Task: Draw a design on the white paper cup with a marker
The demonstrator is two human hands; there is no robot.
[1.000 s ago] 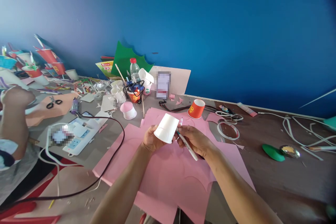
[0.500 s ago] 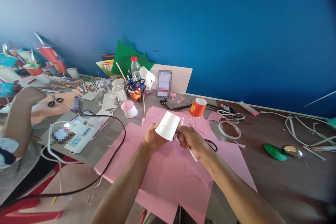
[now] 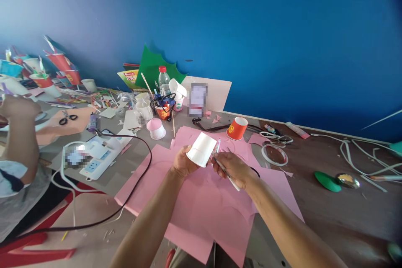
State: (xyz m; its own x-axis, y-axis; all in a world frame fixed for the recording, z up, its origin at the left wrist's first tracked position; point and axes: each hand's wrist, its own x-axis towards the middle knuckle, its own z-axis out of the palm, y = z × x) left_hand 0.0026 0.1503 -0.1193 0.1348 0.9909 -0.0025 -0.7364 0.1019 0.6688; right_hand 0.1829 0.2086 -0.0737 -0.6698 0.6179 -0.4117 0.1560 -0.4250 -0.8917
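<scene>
My left hand (image 3: 181, 162) is closed round a white paper cup (image 3: 201, 149), held on its side above the pink paper sheets (image 3: 201, 205). My right hand (image 3: 232, 167) grips a white pen (image 3: 223, 166), its tip resting at the cup's side. Both hands hover over the middle of the pink sheets. An orange paper cup (image 3: 237, 128) stands upside down just beyond them.
A pink-topped cup (image 3: 155, 128), a bottle (image 3: 162, 80) and a tub of tools (image 3: 162, 109) crowd the back left. A power strip (image 3: 94, 161) with a black cable (image 3: 141, 167) lies left. Another person's arm (image 3: 17, 134) is at far left. Tape roll (image 3: 274, 154) and green cutout (image 3: 327, 181) lie right.
The pen has tilted so its tip sits against the cup. The cup and both hands stay in nearly the same place. The other person's arm at left shifted slightly.
</scene>
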